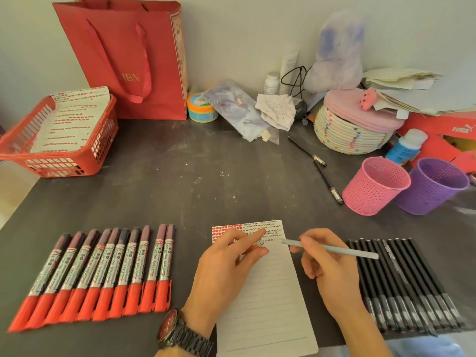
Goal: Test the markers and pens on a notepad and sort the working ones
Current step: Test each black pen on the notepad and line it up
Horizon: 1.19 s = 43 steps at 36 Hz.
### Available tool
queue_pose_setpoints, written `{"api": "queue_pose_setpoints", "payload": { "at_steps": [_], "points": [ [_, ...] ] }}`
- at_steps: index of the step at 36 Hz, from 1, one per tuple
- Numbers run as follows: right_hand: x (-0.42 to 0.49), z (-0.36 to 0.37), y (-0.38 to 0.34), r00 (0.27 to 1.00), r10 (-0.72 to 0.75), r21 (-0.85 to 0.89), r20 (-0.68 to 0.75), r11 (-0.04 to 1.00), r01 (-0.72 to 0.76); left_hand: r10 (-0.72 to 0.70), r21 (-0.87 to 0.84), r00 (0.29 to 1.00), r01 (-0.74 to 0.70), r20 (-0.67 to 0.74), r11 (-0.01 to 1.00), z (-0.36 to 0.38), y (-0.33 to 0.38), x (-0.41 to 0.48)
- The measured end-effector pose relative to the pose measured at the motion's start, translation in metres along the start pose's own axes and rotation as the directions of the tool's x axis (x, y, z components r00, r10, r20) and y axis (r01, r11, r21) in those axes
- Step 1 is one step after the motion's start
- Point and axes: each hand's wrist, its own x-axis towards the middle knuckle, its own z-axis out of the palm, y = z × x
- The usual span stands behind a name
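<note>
A lined notepad (270,300) lies at the near edge of the dark table, its top rows filled with red and black scribbles. My right hand (332,274) grips a pale blue pen (332,249), tip pointing left over the pad's top. My left hand (226,264) pinches a small clear pen cap (259,242) just left of that tip. Several red-capped markers (103,274) lie in a row to the left. Several black pens (407,284) lie in a row to the right.
A pink cup (373,186) and a purple cup (435,186) stand at right, two black pens (316,163) lying beside them. A red basket (59,140) holding scribbled paper sits far left, a red gift bag (128,60) behind it. Clutter lines the back wall.
</note>
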Motion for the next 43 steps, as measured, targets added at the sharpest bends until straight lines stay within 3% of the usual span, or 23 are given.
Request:
{"api": "queue_pose_setpoints", "payload": {
  "at_steps": [21, 33, 43],
  "points": [
    [-0.002, 0.004, -0.002, 1.0, -0.014, -0.056, 0.012, 0.998, 0.015, -0.012, -0.003, 0.997, 0.013, 0.076, 1.0, 0.003, -0.01, 0.0],
    [-0.006, 0.015, -0.01, 0.997, -0.041, -0.328, 0.066, 0.943, 0.061, 0.093, 0.082, 0.993, -0.098, 0.069, 0.992, -0.001, -0.003, -0.001],
    [-0.005, 0.005, -0.006, 1.0, 0.015, -0.014, 0.007, 1.0, -0.015, 0.073, 0.038, 0.997, -0.074, 0.029, 0.997, -0.004, 0.0, -0.001]
  ]
}}
